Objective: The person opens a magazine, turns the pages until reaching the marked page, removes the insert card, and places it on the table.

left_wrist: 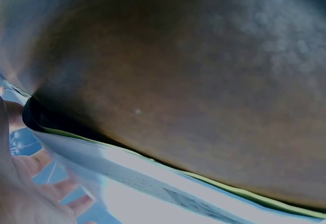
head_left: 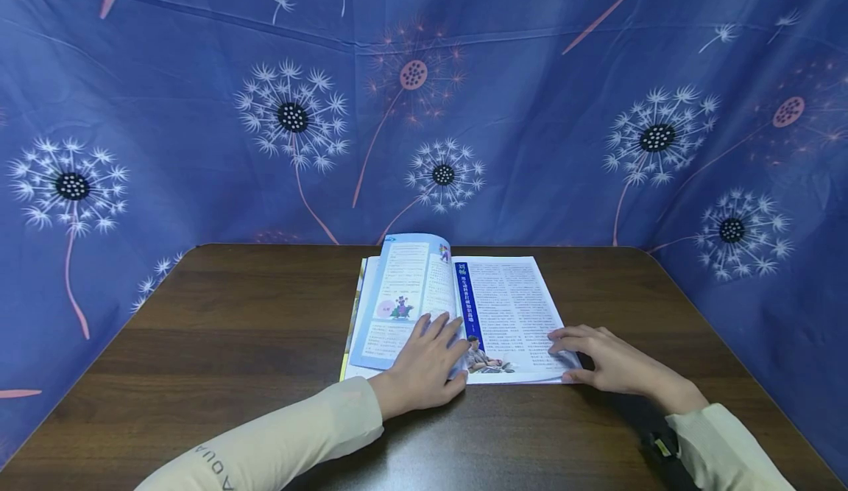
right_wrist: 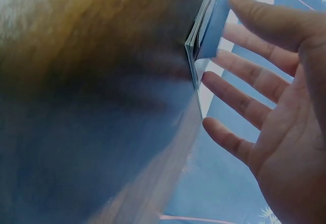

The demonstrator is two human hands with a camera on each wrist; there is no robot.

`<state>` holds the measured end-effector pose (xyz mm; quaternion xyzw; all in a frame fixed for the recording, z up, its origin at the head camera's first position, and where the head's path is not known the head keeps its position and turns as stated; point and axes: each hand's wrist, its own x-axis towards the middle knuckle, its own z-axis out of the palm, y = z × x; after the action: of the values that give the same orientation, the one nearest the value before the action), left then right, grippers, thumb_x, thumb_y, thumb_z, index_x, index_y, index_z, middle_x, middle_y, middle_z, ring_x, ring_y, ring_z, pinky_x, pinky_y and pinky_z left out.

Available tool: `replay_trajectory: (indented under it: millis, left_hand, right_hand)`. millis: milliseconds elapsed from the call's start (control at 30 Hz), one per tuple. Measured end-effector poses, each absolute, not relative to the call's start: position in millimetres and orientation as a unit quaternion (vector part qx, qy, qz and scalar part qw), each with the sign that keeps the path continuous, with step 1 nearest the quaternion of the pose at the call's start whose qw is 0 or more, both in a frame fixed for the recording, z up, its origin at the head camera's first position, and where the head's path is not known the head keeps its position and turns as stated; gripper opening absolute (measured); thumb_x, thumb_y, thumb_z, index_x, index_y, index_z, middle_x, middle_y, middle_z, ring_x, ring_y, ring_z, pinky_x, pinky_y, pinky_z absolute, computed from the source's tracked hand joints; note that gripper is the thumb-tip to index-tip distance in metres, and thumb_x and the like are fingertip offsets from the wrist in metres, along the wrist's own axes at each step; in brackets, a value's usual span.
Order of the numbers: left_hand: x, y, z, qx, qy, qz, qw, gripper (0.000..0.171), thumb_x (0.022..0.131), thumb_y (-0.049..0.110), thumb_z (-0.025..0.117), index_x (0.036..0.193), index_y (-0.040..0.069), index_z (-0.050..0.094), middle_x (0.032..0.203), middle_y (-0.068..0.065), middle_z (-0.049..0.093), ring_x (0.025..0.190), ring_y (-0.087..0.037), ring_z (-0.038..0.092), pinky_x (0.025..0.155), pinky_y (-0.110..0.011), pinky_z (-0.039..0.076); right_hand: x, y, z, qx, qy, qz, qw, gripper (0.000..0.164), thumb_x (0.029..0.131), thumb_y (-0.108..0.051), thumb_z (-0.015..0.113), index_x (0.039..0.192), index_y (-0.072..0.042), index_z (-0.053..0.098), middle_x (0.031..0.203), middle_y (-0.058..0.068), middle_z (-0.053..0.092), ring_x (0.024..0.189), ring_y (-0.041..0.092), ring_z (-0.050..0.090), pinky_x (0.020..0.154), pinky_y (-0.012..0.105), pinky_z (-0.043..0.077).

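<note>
Your left hand (head_left: 428, 363) rests, fingers spread, across a magazine (head_left: 458, 307) on the tabletop (head_left: 265, 314) as your right hand (head_left: 611, 360), fingers nearly straight, touches without gripping its lower-right corner, where light, floppy, probably slick pages (head_left: 513, 303) seem best pinched.

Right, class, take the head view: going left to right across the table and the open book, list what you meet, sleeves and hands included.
Lettered left sleeve → left hand → blue title strip → right-page text columns → right hand → right sleeve.
</note>
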<state>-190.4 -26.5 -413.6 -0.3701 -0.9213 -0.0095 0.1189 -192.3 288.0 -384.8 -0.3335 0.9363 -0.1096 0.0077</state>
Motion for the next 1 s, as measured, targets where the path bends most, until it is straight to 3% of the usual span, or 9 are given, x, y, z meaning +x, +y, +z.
replay_trajectory:
  millis: [367,667,1000]
  left_hand:
    - [-189.5,-26.0,-413.5,-0.365,-0.923,-0.006,0.124,0.048,0.088,0.05,0.044,0.125,0.021,0.053,0.131,-0.008,0.051,0.124,-0.032,0.043,0.102,-0.052,0.028]
    - [-189.6,-25.0,-415.5,-0.363,-0.924,-0.005,0.122,0.06,0.085,0.062,0.042,0.127,0.021,0.051,0.131,-0.009,0.05,0.12,-0.037,0.046,0.099,-0.054,0.031]
    - [-189.6,-23.0,-415.4,-0.363,-0.924,0.006,0.124,0.064,0.082,0.066,0.043,0.126,0.019,0.051,0.128,-0.009,0.053,0.116,-0.038,0.049,0.096,-0.054,0.034]
  right_hand:
    - [-193.0,288.8,-387.0,-0.33,0.937,-0.111,-0.024,0.03,0.073,-0.01,0.068,0.102,-0.017,0.067,0.113,0.004,0.063,0.104,0.027,0.057,0.081,0.051,0.042]
    - [-197.6,288.0,-389.0,-0.326,0.936,-0.107,-0.081,0.031,0.069,-0.011,0.073,0.099,-0.015,0.069,0.107,0.003,0.066,0.099,0.024,0.061,0.08,0.048,0.045]
    - [-200.4,288.8,-387.9,-0.33,0.928,-0.1,-0.139,0.029,0.068,-0.013,0.075,0.096,-0.013,0.069,0.105,0.004,0.066,0.097,0.024,0.061,0.078,0.047,0.044]
